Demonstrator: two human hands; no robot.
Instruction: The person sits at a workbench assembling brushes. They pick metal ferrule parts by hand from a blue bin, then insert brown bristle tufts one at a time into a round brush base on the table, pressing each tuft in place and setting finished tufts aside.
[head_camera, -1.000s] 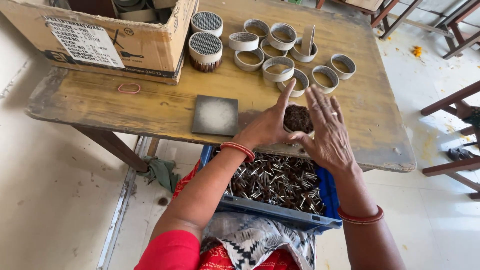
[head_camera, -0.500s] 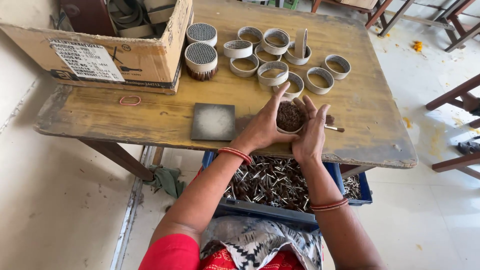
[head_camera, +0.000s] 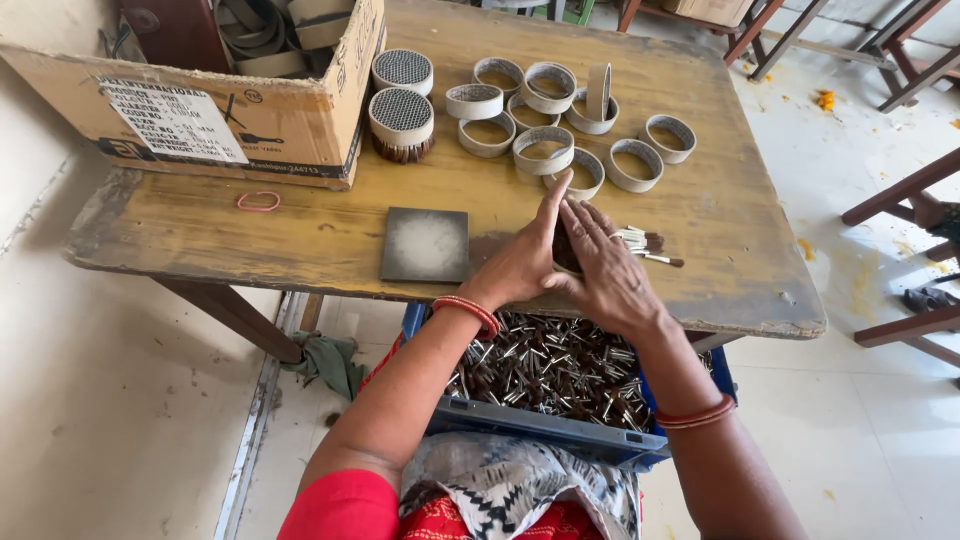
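Observation:
My left hand (head_camera: 520, 262) and my right hand (head_camera: 603, 272) are cupped together around a small round ring packed with dark-tipped sticks (head_camera: 566, 249) near the front edge of the wooden table (head_camera: 300, 240). Both palms press on its sides, so most of the ring is hidden. A few loose sticks (head_camera: 648, 246) lie on the table just right of my right hand. A dark square plate (head_camera: 426, 245) lies flat to the left of my left hand.
Several empty cardboard rings (head_camera: 545, 150) sit at the back of the table, with two filled rings (head_camera: 401, 122) next to an open cardboard box (head_camera: 210, 115). A blue crate of loose sticks (head_camera: 545, 380) rests on my lap. A rubber band (head_camera: 259, 202) lies at left.
My right hand has come down from above the ring and closed against its side. Both hands now cover the filled ring, which showed its dark top before.

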